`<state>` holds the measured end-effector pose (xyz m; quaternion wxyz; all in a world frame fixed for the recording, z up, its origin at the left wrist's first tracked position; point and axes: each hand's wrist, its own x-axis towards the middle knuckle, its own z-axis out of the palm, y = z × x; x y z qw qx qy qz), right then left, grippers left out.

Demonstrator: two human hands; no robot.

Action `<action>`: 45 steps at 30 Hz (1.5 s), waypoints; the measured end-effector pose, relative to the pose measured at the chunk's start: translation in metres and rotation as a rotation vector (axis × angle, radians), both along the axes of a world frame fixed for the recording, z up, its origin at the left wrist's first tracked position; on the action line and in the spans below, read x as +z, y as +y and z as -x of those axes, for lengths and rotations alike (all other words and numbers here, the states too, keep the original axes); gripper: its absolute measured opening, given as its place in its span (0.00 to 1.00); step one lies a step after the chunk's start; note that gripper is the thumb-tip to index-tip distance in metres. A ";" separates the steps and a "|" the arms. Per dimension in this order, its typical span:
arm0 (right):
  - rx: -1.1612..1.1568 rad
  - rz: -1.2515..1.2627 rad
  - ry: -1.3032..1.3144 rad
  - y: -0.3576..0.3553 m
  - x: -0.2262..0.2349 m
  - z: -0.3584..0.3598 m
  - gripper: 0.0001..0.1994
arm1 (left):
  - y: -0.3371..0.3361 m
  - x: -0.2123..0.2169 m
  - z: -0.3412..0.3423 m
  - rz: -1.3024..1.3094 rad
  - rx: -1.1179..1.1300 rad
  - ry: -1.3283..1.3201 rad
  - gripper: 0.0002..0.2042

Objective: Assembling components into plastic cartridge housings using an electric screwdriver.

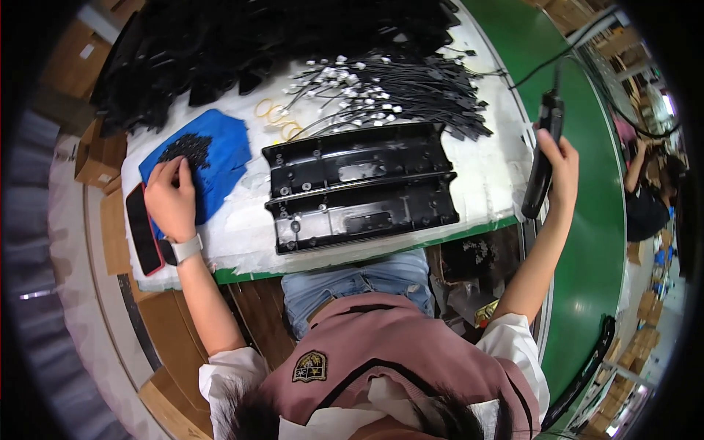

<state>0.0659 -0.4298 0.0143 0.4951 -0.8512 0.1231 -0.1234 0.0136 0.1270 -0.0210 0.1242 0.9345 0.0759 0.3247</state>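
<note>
My left hand (171, 194) reaches down to a pile of small black screws (192, 149) on a blue cloth (229, 158). Its fingers are bent together at the pile's near edge; whatever is between the fingertips is too small to make out. Over at the right, my right hand (563, 170) is wrapped round a black electric screwdriver (541, 172), held upright at the table's edge with a cord at its top. Between my hands, two long black plastic housings (359, 165) lie side by side, their ribbed insides facing up.
Black cables with white connectors (411, 92) are heaped behind the housings, near several yellow rings (275, 114). Dark plastic parts (220, 44) fill the far left. A phone (143, 231) lies beside my left wrist. A green surface (587, 293) runs along the right; another person (649, 198) is beyond.
</note>
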 end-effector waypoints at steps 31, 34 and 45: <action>0.999 -1.312 -0.855 0.115 0.034 0.070 0.24 | -0.205 0.055 0.034 0.773 -1.064 0.466 0.05; 1.024 -1.300 -0.841 0.117 0.033 0.069 0.24 | -0.207 0.056 0.033 0.762 -1.081 0.446 0.05; 0.947 -1.434 -0.848 0.104 0.027 0.080 0.25 | -0.221 0.060 0.013 0.770 -1.292 0.658 0.13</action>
